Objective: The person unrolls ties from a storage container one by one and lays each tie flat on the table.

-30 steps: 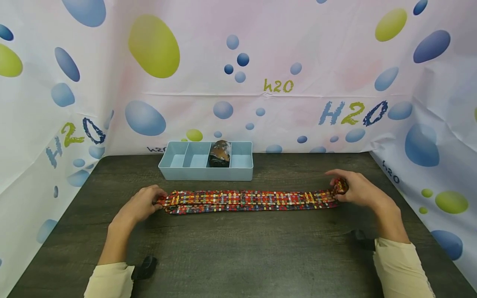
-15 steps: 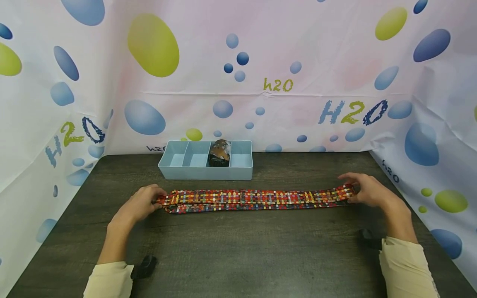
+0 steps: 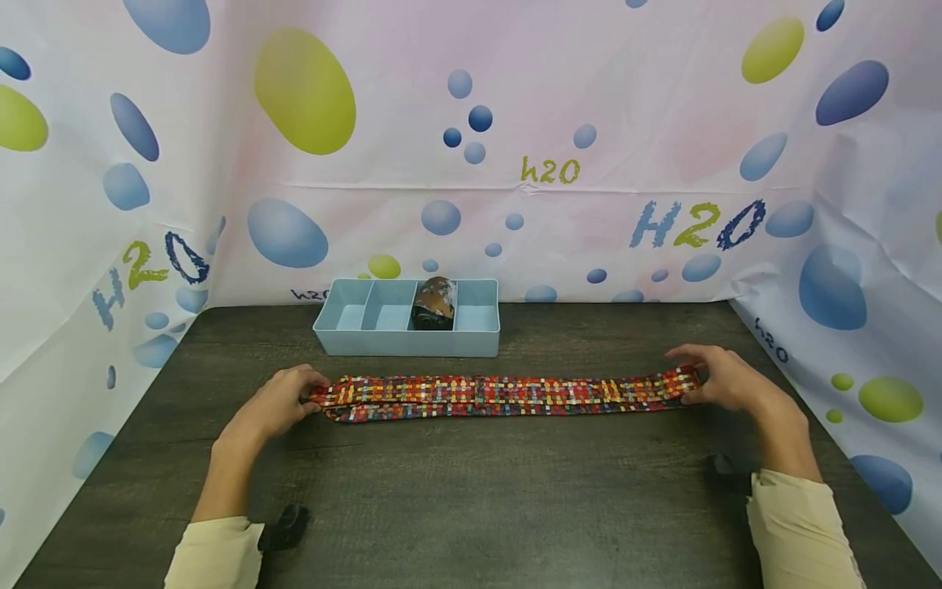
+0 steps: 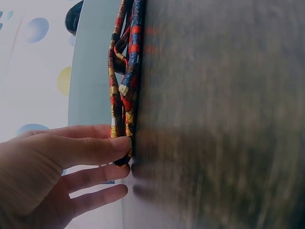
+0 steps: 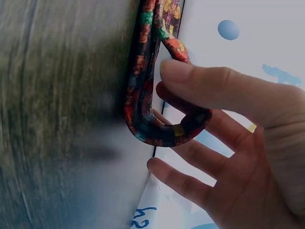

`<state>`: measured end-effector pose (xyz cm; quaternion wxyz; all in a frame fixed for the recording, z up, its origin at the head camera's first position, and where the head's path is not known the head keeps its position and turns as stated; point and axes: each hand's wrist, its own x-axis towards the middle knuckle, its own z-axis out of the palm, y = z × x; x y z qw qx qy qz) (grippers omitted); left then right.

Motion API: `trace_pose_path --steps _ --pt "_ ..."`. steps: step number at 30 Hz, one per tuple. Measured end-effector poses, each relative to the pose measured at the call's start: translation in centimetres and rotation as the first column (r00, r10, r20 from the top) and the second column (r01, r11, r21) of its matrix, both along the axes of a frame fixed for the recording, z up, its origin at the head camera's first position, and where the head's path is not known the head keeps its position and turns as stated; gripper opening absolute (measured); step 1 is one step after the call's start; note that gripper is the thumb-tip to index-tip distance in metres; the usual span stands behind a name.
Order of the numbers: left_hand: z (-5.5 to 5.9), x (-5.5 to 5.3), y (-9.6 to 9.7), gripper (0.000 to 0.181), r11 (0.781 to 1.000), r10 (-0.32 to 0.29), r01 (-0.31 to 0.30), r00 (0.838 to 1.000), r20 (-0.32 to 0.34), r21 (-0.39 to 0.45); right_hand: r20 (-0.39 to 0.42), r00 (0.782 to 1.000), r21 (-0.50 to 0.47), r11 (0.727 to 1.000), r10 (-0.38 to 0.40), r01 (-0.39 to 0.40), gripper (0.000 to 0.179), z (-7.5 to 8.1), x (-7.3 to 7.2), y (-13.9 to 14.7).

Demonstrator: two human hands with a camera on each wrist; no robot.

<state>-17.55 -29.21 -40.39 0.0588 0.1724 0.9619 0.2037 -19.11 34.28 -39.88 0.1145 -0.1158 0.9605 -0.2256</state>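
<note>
A folded necktie (image 3: 478,393) with a red, yellow and dark woven pattern lies lengthwise across the dark table, its layers stacked. My left hand (image 3: 283,401) pinches the left end between thumb and fingers; in the left wrist view the thumb (image 4: 95,150) presses on the fold while the lower fingers extend loosely. At the other end, my right hand (image 3: 736,380) holds the tie's right fold. The right wrist view shows that end of the necktie (image 5: 157,136) curling up from the table between the thumb (image 5: 190,76) and fingers.
Behind the necktie stands a light blue divided tray (image 3: 405,343). A brown and black rolled-looking item (image 3: 434,304) sits in one of its compartments. A white sheet (image 3: 471,188) with bubble prints walls in the table's back and sides.
My right hand has moved to the right, and the bunched right end of the necktie has opened out and lengthened. The left hand stays where it was.
</note>
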Motion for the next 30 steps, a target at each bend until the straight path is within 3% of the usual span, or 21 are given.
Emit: trace_pose_path --steps 17,23,30 --pt "0.3 -0.1 -0.2 0.029 0.998 -0.012 0.013 1.000 -0.024 0.063 -0.037 0.999 -0.037 0.999 0.018 -0.019 0.068 -0.1 0.1 -0.2" --pt "0.3 -0.3 0.2 0.034 0.988 0.104 -0.097 0.993 -0.052 0.117 -0.029 0.999 -0.029 0.999 0.013 -0.014 0.065 0.0 0.0 -0.3" --pt "0.9 -1.2 1.3 0.040 0.961 0.258 -0.234 0.950 -0.175 0.148 -0.028 0.999 -0.038 0.999 0.035 -0.036 0.065 0.1 0.1 -0.6"
